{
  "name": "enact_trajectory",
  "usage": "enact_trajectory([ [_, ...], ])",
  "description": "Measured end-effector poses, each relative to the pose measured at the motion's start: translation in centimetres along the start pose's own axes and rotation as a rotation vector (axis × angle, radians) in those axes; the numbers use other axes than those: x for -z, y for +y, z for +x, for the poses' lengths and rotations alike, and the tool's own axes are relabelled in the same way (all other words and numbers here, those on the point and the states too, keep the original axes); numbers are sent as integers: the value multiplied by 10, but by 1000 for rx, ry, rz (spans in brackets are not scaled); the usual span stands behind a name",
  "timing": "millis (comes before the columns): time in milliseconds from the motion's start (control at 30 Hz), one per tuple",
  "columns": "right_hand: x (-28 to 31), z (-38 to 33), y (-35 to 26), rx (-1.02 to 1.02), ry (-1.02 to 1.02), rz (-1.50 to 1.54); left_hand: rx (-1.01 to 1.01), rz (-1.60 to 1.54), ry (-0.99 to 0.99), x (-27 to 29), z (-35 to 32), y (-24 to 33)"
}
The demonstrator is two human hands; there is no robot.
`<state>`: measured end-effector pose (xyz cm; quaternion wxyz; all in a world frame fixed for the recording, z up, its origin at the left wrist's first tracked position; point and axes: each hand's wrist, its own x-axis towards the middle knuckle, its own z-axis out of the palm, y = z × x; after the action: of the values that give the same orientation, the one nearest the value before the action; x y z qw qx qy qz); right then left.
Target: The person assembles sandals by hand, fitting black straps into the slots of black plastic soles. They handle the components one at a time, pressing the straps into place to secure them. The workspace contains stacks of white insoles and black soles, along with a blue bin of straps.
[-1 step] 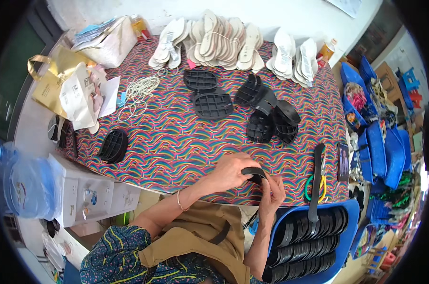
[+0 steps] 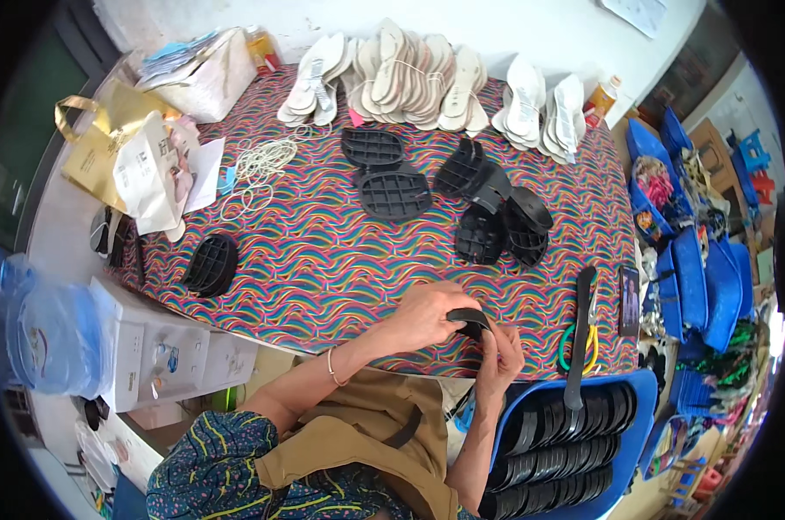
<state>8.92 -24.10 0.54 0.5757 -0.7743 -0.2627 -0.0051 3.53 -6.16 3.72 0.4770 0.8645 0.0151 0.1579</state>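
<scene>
Over the near edge of the table, both my hands hold a short, curved black strip (image 2: 471, 317), bent like an arch. My left hand (image 2: 425, 317) pinches its left end between thumb and fingers. At the other end, my right hand (image 2: 501, 357) grips it with bent fingers. To the right, a blue bin (image 2: 645, 412) is filled with rows of curved black pieces. A long black strip (image 2: 580, 334) lies from the table onto that bin, across scissors (image 2: 593, 338) with green and yellow handles.
Black gridded soles (image 2: 394, 192) lie mid-table, with a cluster of black sole pieces (image 2: 479, 232) to their right. A single black sole piece (image 2: 210, 265) sits left. Bundled pale insoles (image 2: 401, 78) line the wall. Also there: tangled cord (image 2: 258, 165), paper bags (image 2: 145, 178), a phone (image 2: 629, 299).
The whole view has shifted slightly to the right. Both hands keep the same hold on the curved black strip.
</scene>
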Motion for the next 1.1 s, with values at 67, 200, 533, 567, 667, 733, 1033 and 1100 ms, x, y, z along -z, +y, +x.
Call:
enact_trajectory([
  [67,-1,-3,4,2,20,8,6,46,-24,4,0,2],
  [200,-1,-4,3,27,2,-26,-43,7,17,0,-3,-3],
  [533,4,-19,-11,33,-50,41,-124,27,143,-8,-31,-10],
  [567,4,-23,-14,19,-40,26,-141,10,159,-9,-33,-9],
  [667,5,-32,-17,-8,-35,-12,-166,12,199,-12,-40,-5],
  [733,8,-37,-17,24,-65,-34,-182,15,215,-11,-45,-2],
  [1033,15,-28,-29,-498,125,693,-402,53,125,26,-51,25],
  [1100,19,-19,-30,-648,-87,805,-470,54,80,29,-52,29],
])
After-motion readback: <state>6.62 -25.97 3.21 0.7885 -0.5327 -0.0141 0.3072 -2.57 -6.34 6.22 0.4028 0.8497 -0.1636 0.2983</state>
